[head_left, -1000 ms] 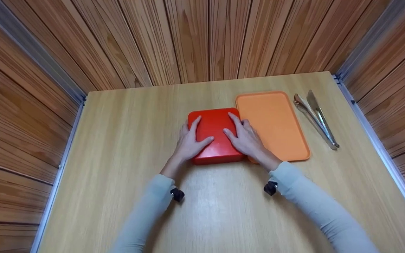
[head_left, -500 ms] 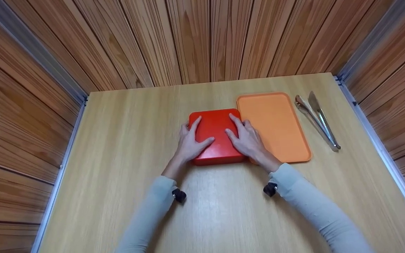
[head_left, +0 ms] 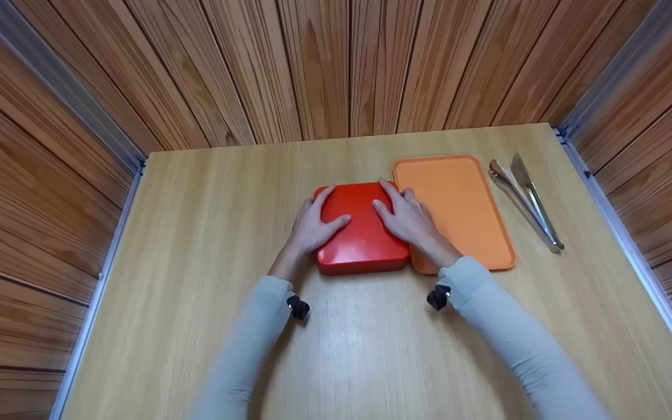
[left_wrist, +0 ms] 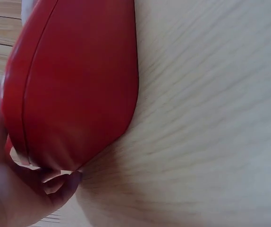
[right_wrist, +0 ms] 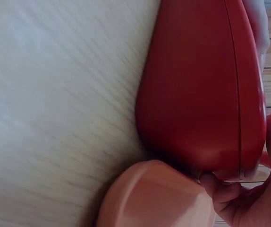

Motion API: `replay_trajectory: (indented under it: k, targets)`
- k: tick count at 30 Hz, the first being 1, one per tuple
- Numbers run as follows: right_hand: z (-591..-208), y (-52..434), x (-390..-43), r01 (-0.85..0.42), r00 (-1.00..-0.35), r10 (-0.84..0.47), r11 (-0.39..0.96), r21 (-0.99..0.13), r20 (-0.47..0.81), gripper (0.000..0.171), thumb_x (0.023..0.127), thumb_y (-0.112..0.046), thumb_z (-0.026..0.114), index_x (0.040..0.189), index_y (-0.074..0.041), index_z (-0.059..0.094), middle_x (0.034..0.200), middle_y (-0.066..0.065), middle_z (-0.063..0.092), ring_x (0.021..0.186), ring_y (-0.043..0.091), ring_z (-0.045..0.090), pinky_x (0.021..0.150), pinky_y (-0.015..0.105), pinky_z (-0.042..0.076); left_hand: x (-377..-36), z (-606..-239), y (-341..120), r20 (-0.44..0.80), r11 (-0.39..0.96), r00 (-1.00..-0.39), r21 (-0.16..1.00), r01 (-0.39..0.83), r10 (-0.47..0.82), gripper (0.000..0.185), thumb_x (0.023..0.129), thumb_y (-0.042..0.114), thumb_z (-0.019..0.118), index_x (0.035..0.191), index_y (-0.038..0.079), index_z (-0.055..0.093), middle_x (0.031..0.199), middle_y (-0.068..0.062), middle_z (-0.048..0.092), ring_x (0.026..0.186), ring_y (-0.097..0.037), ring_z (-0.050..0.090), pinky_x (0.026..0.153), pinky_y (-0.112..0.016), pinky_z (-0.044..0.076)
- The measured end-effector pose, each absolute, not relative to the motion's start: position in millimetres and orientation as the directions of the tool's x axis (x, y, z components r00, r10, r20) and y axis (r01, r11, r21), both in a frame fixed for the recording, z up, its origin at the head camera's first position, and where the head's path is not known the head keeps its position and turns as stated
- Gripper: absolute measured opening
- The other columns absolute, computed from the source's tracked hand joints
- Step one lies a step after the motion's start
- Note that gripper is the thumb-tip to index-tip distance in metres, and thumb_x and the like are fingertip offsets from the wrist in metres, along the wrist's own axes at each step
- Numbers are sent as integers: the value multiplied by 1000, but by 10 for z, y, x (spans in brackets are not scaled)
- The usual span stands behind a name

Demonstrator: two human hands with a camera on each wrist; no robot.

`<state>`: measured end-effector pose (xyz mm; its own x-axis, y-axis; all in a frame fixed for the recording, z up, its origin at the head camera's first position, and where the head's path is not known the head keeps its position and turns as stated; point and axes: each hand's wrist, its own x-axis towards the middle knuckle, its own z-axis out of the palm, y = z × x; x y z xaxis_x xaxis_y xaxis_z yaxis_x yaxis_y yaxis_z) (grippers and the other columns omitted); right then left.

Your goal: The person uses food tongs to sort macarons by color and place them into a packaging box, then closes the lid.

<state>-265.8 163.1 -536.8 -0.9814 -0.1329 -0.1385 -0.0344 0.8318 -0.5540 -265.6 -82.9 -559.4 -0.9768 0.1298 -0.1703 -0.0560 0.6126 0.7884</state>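
Observation:
A red lidded box (head_left: 362, 251) sits on the wooden table. A thin seam runs round the box's upper part (left_wrist: 79, 71) in the left wrist view. My left hand (head_left: 311, 227) grips its left side, thumb and index finger on the top and the other fingers down the side. On the right side, my right hand (head_left: 407, 219) holds it the same way, thumb on top. In the right wrist view, fingertips (right_wrist: 208, 180) of that hand bend against the box's side, just above the orange tray (right_wrist: 154, 194). Whatever is inside the box is hidden.
The flat orange tray (head_left: 452, 204) lies directly right of the box, close against it. Farther right are metal tongs (head_left: 531, 204), spread in a narrow V. Wood-panelled walls (head_left: 324, 70) with metal corner rails enclose the table's back and sides.
Both hands have shifted slightly forward on the box, towards its far edge, uncovering more of its near side. The box, tray and tongs stay in place.

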Motion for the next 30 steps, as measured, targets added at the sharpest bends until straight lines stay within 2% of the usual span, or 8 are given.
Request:
replay_trajectory:
  k: [6,11,18,26,30]
  targets:
    - [-5393,1593,-2712,-75,-985,-146,852,-518,-97,72,115,-52,54,179,-30,32,153,31,52,105,44,66,93,53,62,-2675,-5625,-832,-144,589,-984,806,-57,102,93,97,55,82,176,34,38,169,-18,42,154,-40,48,127,-62,50]
    - [-5440,1604,-2703,-94,-987,-149,845,-526,-65,70,116,-50,54,179,-26,34,151,32,52,104,44,66,91,51,60,-2676,-5642,-819,-139,577,-985,815,-55,102,92,97,55,83,176,34,41,168,-18,42,153,-39,48,127,-60,50]
    - [-5490,1607,-2708,-87,-990,-136,830,-551,-48,71,115,-51,55,179,-28,34,152,30,51,97,41,66,86,47,60,-2690,-5647,-808,-132,579,-987,813,-57,88,91,96,54,84,174,35,43,167,-17,43,151,-39,49,126,-59,49]
    - [-5471,1615,-2670,-59,-993,-106,824,-564,-51,71,115,-51,56,179,-28,34,149,28,52,87,35,61,76,39,51,-2636,-5603,-800,-127,635,-987,772,-40,94,91,97,56,80,176,35,40,177,-18,39,157,-40,47,130,-63,47]
    - [-5445,1633,-2608,-50,-994,-96,820,-571,-50,73,114,-50,58,179,-25,34,151,27,52,92,35,63,78,38,53,-2565,-5578,-801,-120,644,-989,764,-35,88,91,97,52,80,176,33,39,184,-16,32,165,-41,40,132,-66,44]
